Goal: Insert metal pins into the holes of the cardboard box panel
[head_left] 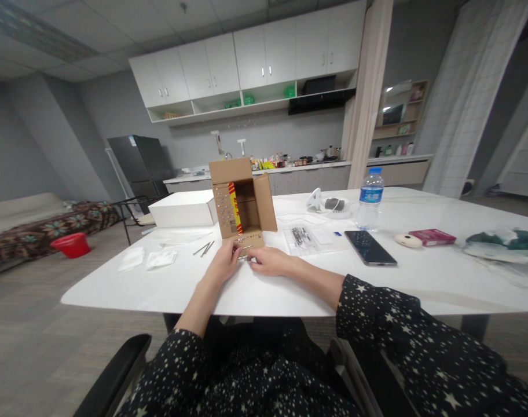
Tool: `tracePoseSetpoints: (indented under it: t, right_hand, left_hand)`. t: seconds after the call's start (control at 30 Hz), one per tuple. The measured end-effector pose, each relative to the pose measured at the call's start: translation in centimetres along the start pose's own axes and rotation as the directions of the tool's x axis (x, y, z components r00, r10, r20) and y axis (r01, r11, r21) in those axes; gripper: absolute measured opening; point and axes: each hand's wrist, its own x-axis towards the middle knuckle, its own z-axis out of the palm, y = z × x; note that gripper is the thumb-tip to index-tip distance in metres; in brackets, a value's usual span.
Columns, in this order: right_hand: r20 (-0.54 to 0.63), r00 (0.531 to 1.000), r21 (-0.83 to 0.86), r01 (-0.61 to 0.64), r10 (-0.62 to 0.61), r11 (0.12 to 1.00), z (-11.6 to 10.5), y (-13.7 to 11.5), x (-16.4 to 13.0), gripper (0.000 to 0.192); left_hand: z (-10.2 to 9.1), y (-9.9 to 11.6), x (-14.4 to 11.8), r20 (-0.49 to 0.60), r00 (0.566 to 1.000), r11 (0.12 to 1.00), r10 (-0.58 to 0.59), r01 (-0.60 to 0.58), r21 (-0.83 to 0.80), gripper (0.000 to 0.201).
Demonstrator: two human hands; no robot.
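Not much can actually be read here. White characters are printed on the blue label of the water bottle (370, 197) at 2 o'clock, too small to make out. Red-and-yellow print on the cardboard box (241, 200) is illegible too.

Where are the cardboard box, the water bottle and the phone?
cardboard box (242, 200), head view, its open inside.
water bottle (370, 207), head view, its clear body.
phone (370, 248), head view, its dark screen.

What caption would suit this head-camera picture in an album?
Both hands, left hand and right hand, pinch a small metal piece before an open cardboard box on a white table.
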Motion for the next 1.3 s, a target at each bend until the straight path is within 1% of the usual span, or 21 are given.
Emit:
tracePoseSetpoints:
  t: [0.17,0.23,0.3,0.4,0.53,0.63,0.77,0.93,1.03,1.3]
  right_hand:
    - [0.017,0.999,-0.012,-0.037,0.037,0.999,0.1,0.0,0.0,0.031]
    - [0.018,0.999,-0.019,-0.040,0.040,0.999,0.2,0.1,0.0,0.031]
    - [0.014,0.999,-0.024,-0.036,0.036,0.999,0.2,0.1,0.0,0.031]
    - [0.014,0.999,-0.029,-0.030,0.030,0.999,0.2,0.2,0.0,0.030]
    - [0.020,0.999,-0.031,-0.034,0.035,0.999,0.1,0.2,0.0,0.030]
    - [0.021,0.999,-0.034,-0.034,0.035,0.999,0.1,0.1,0.0,0.031]
    - [0.019,0.999,-0.032,-0.029,0.030,0.999,0.0,0.0,0.0,0.032]
    - [0.022,0.999,-0.016,-0.025,0.026,1.000,-0.1,-0.2,0.0,0.033]
    - [0.020,1.000,-0.015,-0.023,0.023,1.000,0.0,-0.1,0.0,0.032]
    - [0.008,1.000,-0.020,0.001,-0.001,1.000,0.2,0.1,0.1,0.030]
  left_hand:
    - [-0.5,0.8,0.1,-0.146,0.989,1.000,0.023,-0.024,-0.007,0.010]
    - [-0.7,1.2,0.1,-0.183,0.983,1.000,0.019,-0.023,-0.016,0.010]
    - [-0.9,1.4,0.1,-0.198,0.980,1.000,0.009,-0.013,-0.020,0.009]
    - [-0.9,1.5,0.1,-0.179,0.984,1.000,0.009,-0.013,-0.022,0.008]
    - [-0.8,1.4,0.1,-0.109,0.994,1.000,0.031,-0.031,0.002,0.008]
    - [-0.7,1.4,0.0,-0.083,0.996,0.999,0.036,-0.036,0.003,0.008]
    - [-0.6,1.4,-0.1,-0.054,0.999,1.000,0.003,-0.004,-0.027,0.009]
    - [-0.4,1.4,-0.1,0.001,0.999,0.996,-0.051,0.051,-0.074,0.016]
    - [-0.5,1.5,-0.1,0.004,0.998,0.995,-0.056,0.056,-0.080,0.015]
    - [-0.9,2.0,-0.3,-0.030,0.998,0.997,-0.048,0.046,-0.058,0.014]
